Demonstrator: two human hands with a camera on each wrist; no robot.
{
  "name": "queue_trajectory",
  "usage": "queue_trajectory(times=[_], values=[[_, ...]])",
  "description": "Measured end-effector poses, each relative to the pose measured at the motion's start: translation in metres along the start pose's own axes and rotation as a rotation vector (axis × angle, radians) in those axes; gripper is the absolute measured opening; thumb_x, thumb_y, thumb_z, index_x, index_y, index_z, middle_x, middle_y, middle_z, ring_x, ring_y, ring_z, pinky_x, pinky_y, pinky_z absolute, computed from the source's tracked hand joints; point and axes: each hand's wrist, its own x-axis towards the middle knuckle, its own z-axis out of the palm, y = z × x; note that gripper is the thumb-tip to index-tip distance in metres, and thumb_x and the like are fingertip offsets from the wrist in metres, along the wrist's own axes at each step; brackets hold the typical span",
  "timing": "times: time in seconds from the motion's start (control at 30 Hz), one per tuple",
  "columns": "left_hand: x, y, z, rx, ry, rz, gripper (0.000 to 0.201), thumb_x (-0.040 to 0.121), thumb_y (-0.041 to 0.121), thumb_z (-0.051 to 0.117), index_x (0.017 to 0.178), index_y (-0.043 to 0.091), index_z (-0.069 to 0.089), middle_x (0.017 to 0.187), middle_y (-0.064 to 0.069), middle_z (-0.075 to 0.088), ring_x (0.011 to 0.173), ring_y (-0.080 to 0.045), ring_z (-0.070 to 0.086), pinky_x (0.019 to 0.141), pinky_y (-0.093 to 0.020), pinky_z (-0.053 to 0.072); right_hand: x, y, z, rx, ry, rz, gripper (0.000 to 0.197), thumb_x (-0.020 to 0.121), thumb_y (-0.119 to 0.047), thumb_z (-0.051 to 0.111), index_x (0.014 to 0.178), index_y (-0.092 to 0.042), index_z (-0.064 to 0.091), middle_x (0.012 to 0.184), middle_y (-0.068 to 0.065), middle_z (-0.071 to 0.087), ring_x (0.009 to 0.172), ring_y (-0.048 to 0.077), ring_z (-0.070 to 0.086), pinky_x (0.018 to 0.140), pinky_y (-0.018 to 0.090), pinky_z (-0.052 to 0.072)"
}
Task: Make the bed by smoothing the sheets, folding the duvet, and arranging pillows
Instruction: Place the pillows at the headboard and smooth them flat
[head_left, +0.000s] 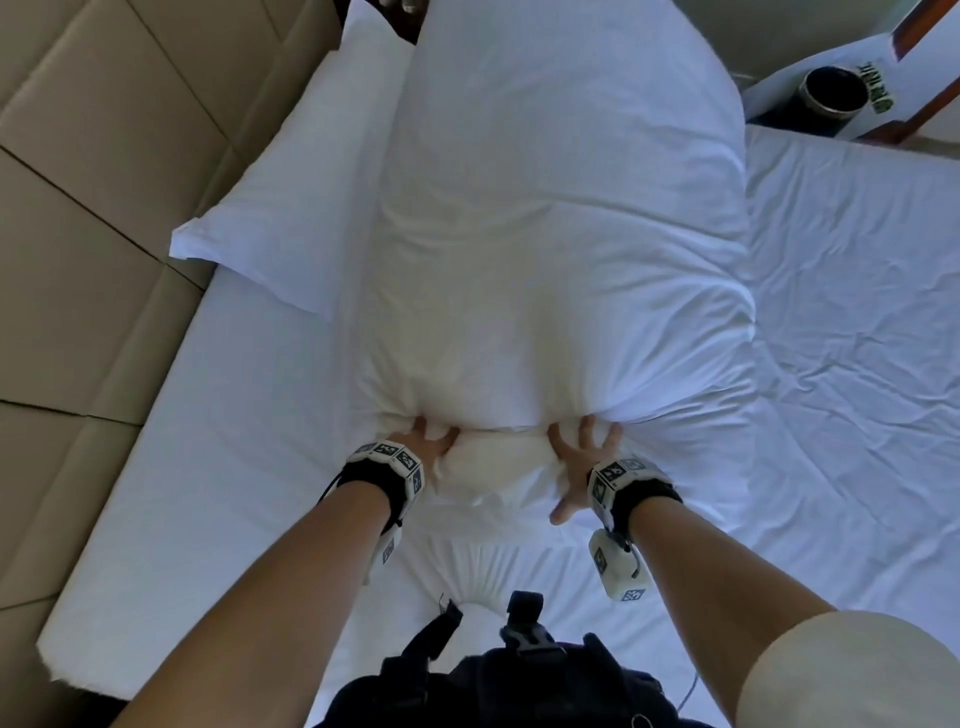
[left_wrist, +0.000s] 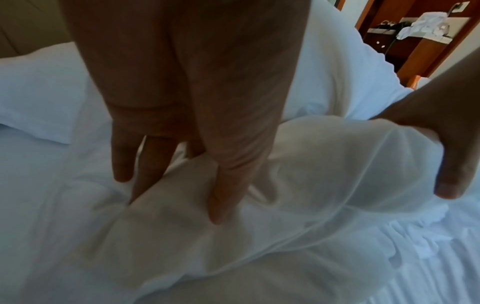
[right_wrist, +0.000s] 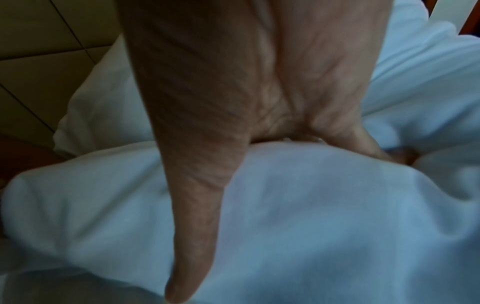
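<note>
The left hand (head_left: 423, 441) digs its fingers (left_wrist: 221, 197) into the near end of the big white pillow (head_left: 561, 234), fingers fairly straight and spread, pushing into bunched cloth rather than wrapping round it. The right hand (head_left: 584, 457) sits just beside it on the same end, fingers fanned and sunk into the fabric, thumb (right_wrist: 192, 236) stretched back along the cloth toward the person; from the wrist view the fingertips are buried, so whether they curl under cannot be told. Between the two hands the pillow's end bulges up in a soft roll.

The pillow lies lengthwise on the bed sheet (head_left: 857, 312), reaching away from the hands. Left of the pillow a second, flatter pillow (head_left: 306, 197) rests with its corner pointing at the padded beige headboard (head_left: 78, 208); the big pillow overlaps its inner edge. Right of the pillow the sheet runs wide and wrinkled to the mattress edge. Beyond the pillow's far right corner a dark round can (head_left: 834, 93) stands on the floor by a wooden frame (head_left: 919, 62)
</note>
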Motion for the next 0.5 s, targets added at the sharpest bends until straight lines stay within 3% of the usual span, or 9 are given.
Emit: queue_trajectory(times=[0.1, 0.23, 0.37, 0.5], values=[[-0.005, 0.003, -0.006, -0.036, -0.008, -0.007, 0.085, 0.078, 0.053, 0.047, 0.15, 0.048, 0.003, 0.161, -0.014, -0.001, 0.133, -0.05, 0.035, 0.11, -0.054, 0.033, -0.002, 0.005, 0.002, 0.023, 0.001, -0.021, 0.136, 0.056, -0.064, 0.082, 0.147, -0.047, -0.018, 0.157, 0.007, -0.029, 0.137, 0.058, -0.026, 0.103, 0.076, 0.024], [-0.022, 0.004, 0.0, 0.039, 0.003, 0.018, 0.085, 0.087, 0.038, 0.058, 0.152, 0.043, 0.003, 0.161, -0.012, 0.005, 0.131, -0.045, 0.04, 0.106, -0.052, 0.036, -0.008, 0.012, 0.004, 0.068, 0.01, -0.06, 0.134, 0.059, -0.066, 0.08, 0.148, -0.048, -0.019, 0.157, 0.004, -0.031, 0.138, 0.054, -0.028, 0.105, 0.077, 0.022], [-0.031, 0.001, 0.005, 0.043, -0.004, 0.01, 0.084, 0.091, 0.033, 0.058, 0.153, 0.04, 0.002, 0.162, -0.01, 0.003, 0.136, -0.042, 0.035, 0.108, -0.048, 0.035, -0.011, 0.011, 0.0, 0.073, 0.018, -0.042, 0.133, 0.06, -0.065, 0.08, 0.148, -0.049, -0.018, 0.158, 0.005, -0.03, 0.139, 0.053, -0.027, 0.107, 0.075, 0.02], [-0.035, 0.001, 0.003, 0.057, 0.006, 0.01, 0.08, 0.091, 0.038, 0.056, 0.152, 0.041, 0.004, 0.16, -0.01, 0.011, 0.137, -0.041, 0.034, 0.109, -0.057, 0.028, -0.016, 0.004, -0.005, 0.035, 0.03, -0.007, 0.131, 0.06, -0.067, 0.079, 0.15, -0.046, -0.014, 0.159, 0.01, -0.024, 0.139, 0.057, -0.021, 0.11, 0.072, 0.02]])
